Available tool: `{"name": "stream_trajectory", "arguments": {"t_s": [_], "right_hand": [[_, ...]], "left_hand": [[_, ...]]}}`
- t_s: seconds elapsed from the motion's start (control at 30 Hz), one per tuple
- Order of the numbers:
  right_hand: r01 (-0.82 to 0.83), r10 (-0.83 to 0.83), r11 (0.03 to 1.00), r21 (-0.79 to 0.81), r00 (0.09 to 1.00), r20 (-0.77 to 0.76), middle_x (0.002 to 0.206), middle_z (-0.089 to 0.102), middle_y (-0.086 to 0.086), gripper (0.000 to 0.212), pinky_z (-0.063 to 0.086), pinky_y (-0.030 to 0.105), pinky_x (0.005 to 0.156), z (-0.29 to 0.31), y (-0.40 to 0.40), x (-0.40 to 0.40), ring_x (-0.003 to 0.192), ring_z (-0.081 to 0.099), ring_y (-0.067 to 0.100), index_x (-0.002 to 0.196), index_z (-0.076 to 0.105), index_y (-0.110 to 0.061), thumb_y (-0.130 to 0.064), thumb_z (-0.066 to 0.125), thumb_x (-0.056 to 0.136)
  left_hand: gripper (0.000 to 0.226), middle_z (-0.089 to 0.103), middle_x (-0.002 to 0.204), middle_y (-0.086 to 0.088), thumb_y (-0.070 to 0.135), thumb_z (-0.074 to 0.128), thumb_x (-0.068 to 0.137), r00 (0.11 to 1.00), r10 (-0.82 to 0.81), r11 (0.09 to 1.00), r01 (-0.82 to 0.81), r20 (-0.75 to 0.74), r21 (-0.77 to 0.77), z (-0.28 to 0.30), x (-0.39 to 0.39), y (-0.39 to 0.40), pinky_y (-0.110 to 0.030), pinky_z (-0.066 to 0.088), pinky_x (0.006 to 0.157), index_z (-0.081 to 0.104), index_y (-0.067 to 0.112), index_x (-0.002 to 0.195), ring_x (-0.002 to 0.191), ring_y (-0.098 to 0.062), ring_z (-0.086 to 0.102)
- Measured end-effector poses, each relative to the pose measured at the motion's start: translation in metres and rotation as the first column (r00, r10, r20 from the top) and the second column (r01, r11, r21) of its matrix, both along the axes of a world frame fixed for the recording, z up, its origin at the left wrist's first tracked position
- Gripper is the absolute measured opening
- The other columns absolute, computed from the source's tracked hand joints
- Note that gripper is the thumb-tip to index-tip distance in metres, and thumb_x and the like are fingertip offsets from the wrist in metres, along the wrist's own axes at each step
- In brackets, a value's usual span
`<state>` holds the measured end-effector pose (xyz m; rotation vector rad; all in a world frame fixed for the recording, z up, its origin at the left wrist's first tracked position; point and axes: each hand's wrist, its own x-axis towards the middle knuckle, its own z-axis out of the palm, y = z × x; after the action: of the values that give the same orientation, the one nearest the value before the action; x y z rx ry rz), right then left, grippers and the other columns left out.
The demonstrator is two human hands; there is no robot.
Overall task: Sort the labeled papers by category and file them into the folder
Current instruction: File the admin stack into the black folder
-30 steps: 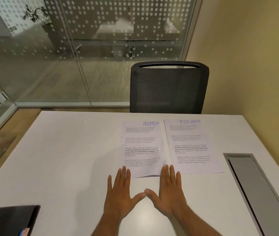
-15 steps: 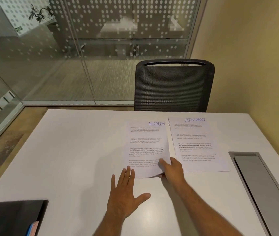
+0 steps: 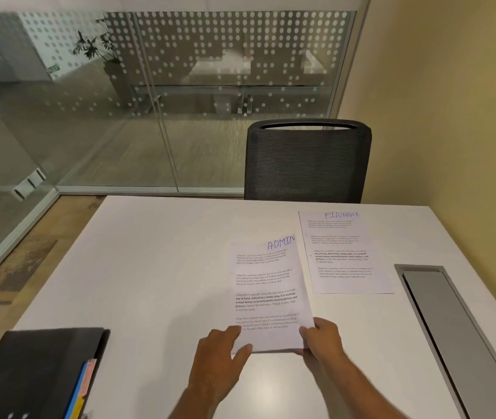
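The white printed sheet of paper [image 3: 266, 293] whose near edge is pinched between the fingers of the left hand [image 3: 221, 352] and the right hand [image 3: 322, 338] carries the handwritten blue word "ADMIN" in its far right corner, the corner farthest from the fingertips. The second white printed sheet [image 3: 345, 252], which lies flat beyond the right hand's fingers and apart from them, carries the handwritten blue word "FINANCE" at its far edge. The small printed paragraphs on both sheets, some lines in bold, are too small to be read.
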<state>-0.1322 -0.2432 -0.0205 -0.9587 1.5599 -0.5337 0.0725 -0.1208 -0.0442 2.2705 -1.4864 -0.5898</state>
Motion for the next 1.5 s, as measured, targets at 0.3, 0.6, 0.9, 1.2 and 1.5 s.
{"name": "stream_trajectory", "arguments": {"t_s": [0.3,0.6,0.9,1.2,1.5], "right_hand": [[-0.068,0.058,0.997,0.033,0.969,0.242,0.092,0.074,0.026,0.022,0.061,0.048,0.066,0.029,0.093,-0.038,0.076,0.075,0.033,0.093,0.068,0.013,0.018,0.047,0.089],[-0.256,0.276,0.959,-0.124,0.944,0.182,0.094,0.077,0.014,0.022,0.058,0.048,0.085,0.032,0.135,-0.062,0.089,0.075,0.03,0.097,0.071,0.001,0.013,0.059,0.083],[-0.123,0.194,0.952,-0.279,0.95,0.244,0.097,0.078,0.005,0.035,0.061,0.032,0.073,0.073,0.131,-0.042,0.089,0.075,0.023,0.106,0.067,-0.009,0.017,0.059,0.084],[-0.108,0.183,0.908,-0.405,0.972,0.15,0.102,0.075,-0.001,0.034,0.06,0.027,0.079,0.065,0.148,-0.04,0.094,0.072,0.015,0.108,0.067,-0.017,0.01,0.065,0.086],[-0.161,0.217,0.905,-0.394,0.971,0.104,0.105,0.075,-0.002,0.027,0.058,0.032,0.087,0.053,0.15,-0.037,0.099,0.071,0.017,0.113,0.066,-0.014,0.001,0.064,0.091]], "left_hand": [[0.092,0.05,0.136,-0.003,0.028,0.083,0.077,0.322,0.448,0.795,-0.57,-0.834,0.207,0.044,-0.009,0.036,-0.043,0.054,0.091,0.027,0.026,0.15,0.107,-0.022,0.062],[0.031,0.076,0.106,-0.004,-0.001,0.059,0.094,0.345,0.292,0.821,-0.569,-0.892,0.049,0.079,-0.024,0.076,-0.048,0.057,0.087,0.068,0.021,0.114,0.093,-0.025,0.074],[0.033,0.073,0.111,-0.007,0.007,0.055,0.097,0.424,0.144,0.855,-0.508,-0.894,-0.102,0.092,-0.055,0.112,-0.055,0.057,0.085,0.065,0.032,0.117,0.1,-0.032,0.071],[0.036,0.074,0.105,0.006,0.002,0.064,0.092,0.527,0.148,0.828,-0.529,-0.837,-0.187,0.1,-0.052,0.123,-0.025,0.058,0.076,0.059,0.025,0.12,0.096,-0.011,0.07],[0.036,0.067,0.113,0.004,0.001,0.059,0.095,0.602,0.209,0.851,-0.501,-0.771,-0.16,0.09,-0.051,0.117,-0.017,0.056,0.072,0.052,0.023,0.123,0.1,-0.009,0.066]]}}
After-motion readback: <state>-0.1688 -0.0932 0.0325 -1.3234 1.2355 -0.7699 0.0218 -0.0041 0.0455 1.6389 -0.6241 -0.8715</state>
